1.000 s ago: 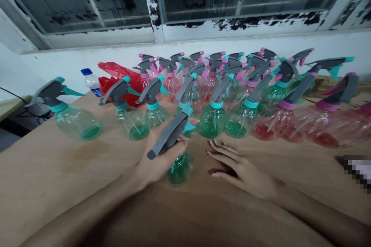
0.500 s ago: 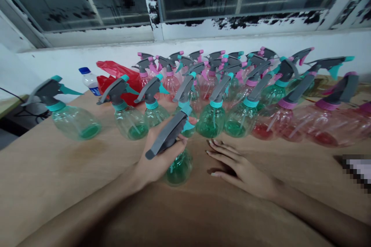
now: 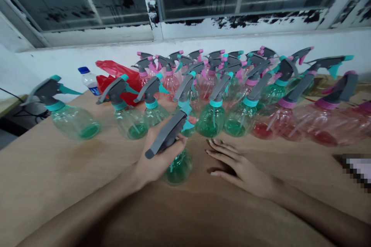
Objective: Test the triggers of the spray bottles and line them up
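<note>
My left hand (image 3: 160, 150) is wrapped round the neck of a green spray bottle (image 3: 178, 168) with a grey head and a turquoise trigger. That bottle stands on the wooden table (image 3: 116, 208), nearest to me. To its right my right hand (image 3: 236, 164) rests on the tabletop, fingers spread and holding nothing. Just beyond the fingers are a green spray bottle (image 3: 211, 121) and another green spray bottle (image 3: 237, 123), each with some green liquid at the bottom. The left hand partly hides the bottle neck and a green bottle behind it.
Several pink spray bottles (image 3: 268, 123) stand at the right and in the back rows. A lone green spray bottle (image 3: 75, 123) is at the left. Behind are a red plastic bag (image 3: 114, 75) and a blue-capped bottle (image 3: 89, 81), below a window (image 3: 95, 0). A blurred-out object (image 3: 359, 168) lies far right.
</note>
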A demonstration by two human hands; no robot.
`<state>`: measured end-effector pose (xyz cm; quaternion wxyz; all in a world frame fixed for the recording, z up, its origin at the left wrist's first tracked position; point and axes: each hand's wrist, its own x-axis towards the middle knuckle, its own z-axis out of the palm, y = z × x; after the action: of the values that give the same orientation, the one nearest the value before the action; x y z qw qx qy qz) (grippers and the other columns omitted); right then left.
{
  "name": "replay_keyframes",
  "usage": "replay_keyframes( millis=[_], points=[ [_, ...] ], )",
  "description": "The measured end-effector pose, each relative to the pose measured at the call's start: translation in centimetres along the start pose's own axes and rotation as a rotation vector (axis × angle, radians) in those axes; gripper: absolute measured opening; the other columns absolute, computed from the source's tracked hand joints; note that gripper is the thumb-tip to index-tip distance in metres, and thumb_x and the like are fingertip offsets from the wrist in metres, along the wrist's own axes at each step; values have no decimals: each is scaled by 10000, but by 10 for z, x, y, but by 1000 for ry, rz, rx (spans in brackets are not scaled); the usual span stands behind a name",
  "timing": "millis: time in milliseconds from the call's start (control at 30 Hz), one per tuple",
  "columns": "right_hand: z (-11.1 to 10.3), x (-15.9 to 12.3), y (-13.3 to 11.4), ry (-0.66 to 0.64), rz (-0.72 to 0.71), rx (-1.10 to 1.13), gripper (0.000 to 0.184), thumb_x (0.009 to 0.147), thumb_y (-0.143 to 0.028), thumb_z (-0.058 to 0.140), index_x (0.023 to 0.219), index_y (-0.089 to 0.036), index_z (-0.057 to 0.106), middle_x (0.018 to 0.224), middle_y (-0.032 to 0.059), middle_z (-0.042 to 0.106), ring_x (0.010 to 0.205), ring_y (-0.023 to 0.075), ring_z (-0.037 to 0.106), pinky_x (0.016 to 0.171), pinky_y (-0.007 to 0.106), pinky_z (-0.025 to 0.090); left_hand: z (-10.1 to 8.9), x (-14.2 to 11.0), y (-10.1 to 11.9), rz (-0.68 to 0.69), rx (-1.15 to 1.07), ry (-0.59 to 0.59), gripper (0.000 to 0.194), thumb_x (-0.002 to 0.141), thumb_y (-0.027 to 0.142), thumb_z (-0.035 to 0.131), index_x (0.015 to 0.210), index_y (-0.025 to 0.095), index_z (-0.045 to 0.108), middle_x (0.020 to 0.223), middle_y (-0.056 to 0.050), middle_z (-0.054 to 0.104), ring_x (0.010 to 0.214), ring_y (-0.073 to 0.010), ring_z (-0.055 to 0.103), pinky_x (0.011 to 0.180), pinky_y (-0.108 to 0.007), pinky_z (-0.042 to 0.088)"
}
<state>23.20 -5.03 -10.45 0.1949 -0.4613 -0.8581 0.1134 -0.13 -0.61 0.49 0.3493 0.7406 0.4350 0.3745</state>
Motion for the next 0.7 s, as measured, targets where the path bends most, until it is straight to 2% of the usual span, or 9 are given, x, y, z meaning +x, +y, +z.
replay_keyframes(
  millis=[133, 300, 467, 700],
  points=[
    [2, 0, 1, -12, 5, -26, 522, 894, -476, 436, 1357, -241, 392, 1470, 19, 323, 1369, 201, 220, 1107, 450, 271, 0, 0, -3, 54, -31, -15, 137, 742, 187, 534, 837, 265, 594, 828, 38, 629, 756, -144, 606, 746, -250, 489],
    [1, -1, 1, 0, 6, -1, 521, 887, -471, 453, 1354, -247, 397, 1459, 26, 347, 1361, 209, 244, 1098, 453, 285, 0, 0, -3, 53, -21, -27, 203, 754, 195, 531, 933, 254, 607, 865, 9, 643, 780, -161, 611, 763, -272, 495],
    [-1, 0, -1, 1, 13, 28, 522, 879, -469, 467, 1354, -261, 399, 1462, 19, 341, 1359, 216, 247, 1097, 459, 283, -1, 0, 1, 50, -13, -29, 284, 757, 200, 525, 1016, 278, 610, 813, 17, 623, 766, -162, 613, 771, -277, 497],
    [0, -1, 0, 16, 11, 48, 513, 880, -455, 474, 1356, -284, 392, 1452, 16, 359, 1353, 226, 264, 1079, 469, 314, -1, -3, 2, 1, -31, -48, 375, 768, 228, 524, 1135, 271, 584, 758, 16, 637, 678, -166, 603, 660, -277, 502]
  ],
)
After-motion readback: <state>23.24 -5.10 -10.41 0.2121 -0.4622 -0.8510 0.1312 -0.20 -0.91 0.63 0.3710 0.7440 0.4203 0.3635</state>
